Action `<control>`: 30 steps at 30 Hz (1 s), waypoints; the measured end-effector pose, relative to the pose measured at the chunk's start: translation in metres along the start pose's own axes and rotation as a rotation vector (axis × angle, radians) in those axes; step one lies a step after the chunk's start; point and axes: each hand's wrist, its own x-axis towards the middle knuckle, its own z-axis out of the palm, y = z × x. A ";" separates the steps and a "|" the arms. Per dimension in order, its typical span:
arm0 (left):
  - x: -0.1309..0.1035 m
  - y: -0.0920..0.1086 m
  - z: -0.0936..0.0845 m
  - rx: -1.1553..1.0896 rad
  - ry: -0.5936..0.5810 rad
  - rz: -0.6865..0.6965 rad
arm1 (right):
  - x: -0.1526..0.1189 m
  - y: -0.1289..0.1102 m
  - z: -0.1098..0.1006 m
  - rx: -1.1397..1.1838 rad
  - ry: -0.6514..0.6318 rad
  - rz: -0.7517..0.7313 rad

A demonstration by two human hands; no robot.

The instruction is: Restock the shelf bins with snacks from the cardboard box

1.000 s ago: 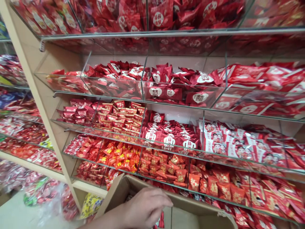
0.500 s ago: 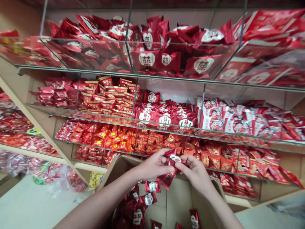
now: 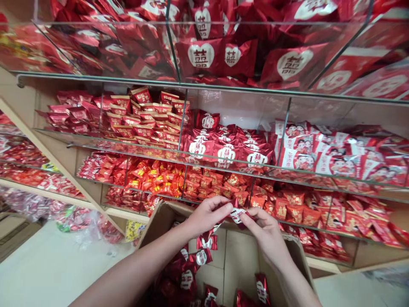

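Above an open cardboard box [image 3: 223, 264], both my hands hold small dark-red foil packets with white labels. My left hand [image 3: 207, 217] is closed, its thumb and fingers at the left side of one foil packet [image 3: 237, 215]. My right hand [image 3: 266, 230] pinches the right side of that same packet between thumb and fingers. Another red packet edge shows just below my left palm; whether it is held I cannot tell. Inside the box, a pile of matching red packets [image 3: 187, 279] lies at the left, and a few more lie toward the front, including one upright packet [image 3: 262, 288].
Ahead, glass-fronted shelves hold compartments of red packets: heart-label packets [image 3: 201, 55] on top, white-label packets [image 3: 226, 153] in the middle, orange-red packets [image 3: 156, 179] below. A wooden divider [image 3: 57, 166] slants at left. Clear plastic bags [image 3: 86, 226] and a yellow packet [image 3: 134, 230] sit low left.
The view has moved closer and lower, so the shelves appear larger and shifted. The packet between my hands has turned, its white label now facing up between my fingers.
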 end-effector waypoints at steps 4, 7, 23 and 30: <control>-0.005 0.003 -0.004 0.199 0.003 0.056 | -0.005 0.005 0.003 -0.156 -0.063 -0.131; -0.008 0.002 -0.007 0.270 0.032 0.123 | -0.008 0.008 0.008 -0.172 -0.075 -0.133; -0.009 0.011 -0.026 -0.102 0.298 0.087 | 0.017 -0.072 -0.001 -0.431 0.161 -0.277; 0.005 -0.007 -0.048 -0.031 0.272 -0.063 | 0.124 -0.173 0.031 -0.948 0.264 -0.456</control>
